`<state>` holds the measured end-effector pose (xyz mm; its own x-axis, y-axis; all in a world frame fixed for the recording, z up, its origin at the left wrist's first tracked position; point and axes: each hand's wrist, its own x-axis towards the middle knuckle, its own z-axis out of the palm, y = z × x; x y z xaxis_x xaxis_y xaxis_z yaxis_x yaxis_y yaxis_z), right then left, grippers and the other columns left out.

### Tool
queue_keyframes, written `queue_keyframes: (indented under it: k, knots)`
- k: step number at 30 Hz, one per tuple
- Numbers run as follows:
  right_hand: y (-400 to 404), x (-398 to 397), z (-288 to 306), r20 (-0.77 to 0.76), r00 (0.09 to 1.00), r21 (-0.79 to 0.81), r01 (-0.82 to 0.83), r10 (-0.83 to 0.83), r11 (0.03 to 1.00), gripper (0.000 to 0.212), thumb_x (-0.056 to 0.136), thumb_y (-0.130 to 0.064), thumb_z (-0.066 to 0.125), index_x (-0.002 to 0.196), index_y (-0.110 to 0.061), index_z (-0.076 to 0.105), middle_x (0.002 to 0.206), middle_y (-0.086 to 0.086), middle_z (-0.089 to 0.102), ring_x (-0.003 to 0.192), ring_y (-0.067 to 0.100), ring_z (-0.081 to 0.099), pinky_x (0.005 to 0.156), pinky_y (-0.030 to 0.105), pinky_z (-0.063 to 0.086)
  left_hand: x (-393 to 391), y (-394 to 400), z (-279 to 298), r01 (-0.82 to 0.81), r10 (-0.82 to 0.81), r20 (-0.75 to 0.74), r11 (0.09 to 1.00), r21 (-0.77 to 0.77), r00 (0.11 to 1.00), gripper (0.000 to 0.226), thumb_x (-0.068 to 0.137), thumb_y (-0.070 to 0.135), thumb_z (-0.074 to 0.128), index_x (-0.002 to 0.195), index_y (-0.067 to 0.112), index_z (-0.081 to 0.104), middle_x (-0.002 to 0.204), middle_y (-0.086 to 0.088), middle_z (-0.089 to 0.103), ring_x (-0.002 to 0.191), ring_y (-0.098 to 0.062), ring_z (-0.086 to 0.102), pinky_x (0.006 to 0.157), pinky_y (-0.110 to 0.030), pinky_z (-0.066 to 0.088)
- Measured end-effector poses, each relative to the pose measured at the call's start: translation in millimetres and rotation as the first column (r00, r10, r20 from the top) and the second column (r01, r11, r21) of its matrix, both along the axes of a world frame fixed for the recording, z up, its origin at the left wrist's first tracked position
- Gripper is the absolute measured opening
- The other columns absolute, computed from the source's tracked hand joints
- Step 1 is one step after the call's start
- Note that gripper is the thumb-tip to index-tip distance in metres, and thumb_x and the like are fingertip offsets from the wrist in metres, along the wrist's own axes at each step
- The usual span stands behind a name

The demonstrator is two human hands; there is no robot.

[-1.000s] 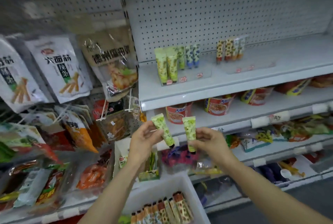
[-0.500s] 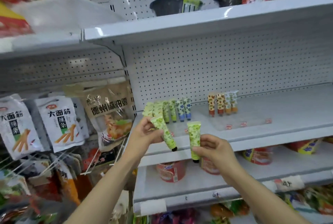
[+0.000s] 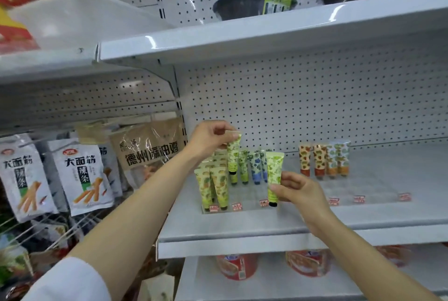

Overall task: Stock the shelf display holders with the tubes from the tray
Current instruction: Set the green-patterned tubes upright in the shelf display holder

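1. A green tube (image 3: 234, 155) is pinched by its top edge in the left hand (image 3: 210, 137) and hung cap-down over the left display holder (image 3: 242, 206) on the shelf (image 3: 242, 228).
2. A second green tube (image 3: 274, 174) is gripped around its lower half by the right hand (image 3: 299, 190), upright, just right of the stocked tubes (image 3: 213, 186).
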<state>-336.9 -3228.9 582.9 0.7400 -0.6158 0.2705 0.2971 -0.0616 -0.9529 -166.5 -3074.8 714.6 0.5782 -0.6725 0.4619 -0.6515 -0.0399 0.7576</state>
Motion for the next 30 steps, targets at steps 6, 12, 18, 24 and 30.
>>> queue_keyframes:
  k: [6,12,18,24,30]
  knots:
    - [-17.6,29.4,11.0,-0.008,1.000,-0.016,0.020,-0.020,1.000,0.057,0.065,-0.016,0.083,0.117,-0.004,0.062,0.107,0.015,0.068,0.097,0.028,0.068,0.080,0.033,0.058,28.7,-25.8,-1.0,-0.074,0.053,0.137,0.985,0.154,0.989,0.019,0.074,0.025,0.084,0.086,0.012,0.080,0.083,0.000,0.076,0.079,-0.015,0.070,0.075,-0.029,0.058]
    - [-23.7,54.0,19.1,-0.051,0.997,-0.056,0.046,-0.049,0.997,0.050,0.069,-0.010,0.082,0.114,-0.002,0.062,0.101,0.014,0.067,0.093,0.027,0.067,0.084,0.039,0.058,39.5,-36.9,1.2,-0.128,0.052,0.259,0.950,0.285,0.964,0.014,0.071,0.019,0.086,0.081,0.014,0.080,0.075,0.002,0.075,0.065,-0.010,0.067,0.070,-0.031,0.058]
    - [-21.4,81.0,18.1,-0.105,0.988,-0.154,0.093,-0.110,0.984,0.046,0.067,-0.011,0.085,0.106,-0.005,0.063,0.093,0.008,0.066,0.087,0.021,0.065,0.074,0.026,0.055,49.5,-44.9,-4.9,-0.286,0.088,0.450,0.873,0.395,0.889,0.017,0.068,0.037,0.086,0.080,0.029,0.078,0.073,0.022,0.067,0.085,-0.004,0.066,0.078,-0.033,0.055]
    - [-10.9,100.1,14.6,-0.124,0.969,-0.239,0.180,-0.214,0.954,0.030,0.067,-0.009,0.085,0.083,-0.021,0.063,0.083,-0.001,0.063,0.082,0.018,0.063,0.075,0.030,0.056,53.6,-46.2,-7.8,-0.334,0.068,0.515,0.832,0.443,0.854,0.018,0.069,0.039,0.085,0.084,0.031,0.077,0.075,0.021,0.067,0.084,-0.003,0.063,0.068,-0.026,0.048]
    - [-2.8,114.6,9.0,-0.151,0.939,-0.363,0.237,-0.308,0.901,0.022,0.069,-0.010,0.083,0.083,-0.011,0.066,0.080,0.003,0.067,0.085,0.025,0.067,0.078,0.040,0.057,57.4,-42.7,-9.0,-0.346,0.039,0.554,0.817,0.461,0.832,0.018,0.071,0.039,0.084,0.085,0.030,0.077,0.078,0.020,0.068,0.082,-0.003,0.062,0.056,-0.021,0.038]
